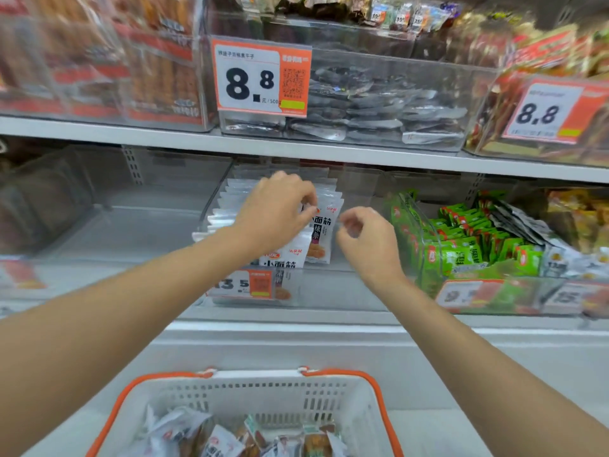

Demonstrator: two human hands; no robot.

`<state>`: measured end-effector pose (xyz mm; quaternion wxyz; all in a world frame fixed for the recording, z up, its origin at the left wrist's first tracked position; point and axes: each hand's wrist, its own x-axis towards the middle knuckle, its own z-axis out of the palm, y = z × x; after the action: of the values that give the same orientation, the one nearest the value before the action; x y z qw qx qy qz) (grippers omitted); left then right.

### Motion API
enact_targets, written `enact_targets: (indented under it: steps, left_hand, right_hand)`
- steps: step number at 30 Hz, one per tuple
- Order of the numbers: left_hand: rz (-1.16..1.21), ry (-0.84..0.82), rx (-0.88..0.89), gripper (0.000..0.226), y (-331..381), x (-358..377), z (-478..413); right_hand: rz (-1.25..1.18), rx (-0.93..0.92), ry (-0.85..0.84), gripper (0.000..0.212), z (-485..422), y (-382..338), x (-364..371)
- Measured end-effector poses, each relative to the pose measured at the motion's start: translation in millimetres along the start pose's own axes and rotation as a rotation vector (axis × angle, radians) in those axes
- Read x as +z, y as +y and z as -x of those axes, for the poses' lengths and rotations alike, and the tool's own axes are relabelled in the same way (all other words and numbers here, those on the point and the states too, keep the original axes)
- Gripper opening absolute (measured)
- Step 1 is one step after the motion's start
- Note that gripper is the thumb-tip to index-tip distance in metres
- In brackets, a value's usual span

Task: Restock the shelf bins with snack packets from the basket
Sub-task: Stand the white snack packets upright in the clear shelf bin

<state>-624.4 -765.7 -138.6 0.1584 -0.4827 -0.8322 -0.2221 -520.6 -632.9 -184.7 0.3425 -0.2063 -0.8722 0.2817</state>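
Forearms [131, 308] bare to frame edge; left hand [276, 212], right hand [369, 239] bare.

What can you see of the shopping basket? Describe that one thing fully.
The basket is white plastic with slotted walls and orange handles folded down along its rim. It sits upright at the bottom centre, below the shelves, between the forearms. Snack packets lie loose inside. Neither the left hand, pinching a white packet in the bin, nor the right hand touches it.
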Motion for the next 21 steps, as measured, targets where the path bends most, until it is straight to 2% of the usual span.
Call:
enact_targets:
  steps: [3, 6, 8, 10, 12, 14, 18, 21]
  left_hand:
    - [0.063, 0.089, -0.008, 0.008, 25, -10, 45]
    - [0.125, 0.007, -0.130, 0.006, 31, -2, 94]
    - [0.197, -0.123, -0.243, 0.006, 23, 10, 127]
    - [0.288, -0.324, -0.333, 0.008, 13, 26, 158]
    - [0.360, -0.548, -0.382, 0.011, 5, 46, 187]
    - [0.375, -0.704, -0.410, 0.015, -1, 66, 211]
    - [0.409, -0.839, -0.479, 0.018, -13, 92, 239]
    - [0.389, -0.920, -0.461, 0.019, -13, 100, 241]
  right_hand:
    - [-0.035, -0.130, -0.012, 0.012, 41, -16, 0]
    - [-0.028, -0.117, -0.138, 0.011, 86, -16, 11]
    - [0.004, -0.058, -0.296, 0.012, 114, -9, 22]
    - [0.054, 0.017, -0.514, 0.016, 141, 4, 35]
    - [0.110, 0.081, -0.749, 0.020, 169, 24, 52]
    - [0.200, 0.150, -0.945, 0.023, 194, 48, 67]
    - [0.525, 0.187, -1.355, 0.015, 238, 97, 83]
    - [0.707, 0.145, -1.511, 0.028, 271, 130, 86]
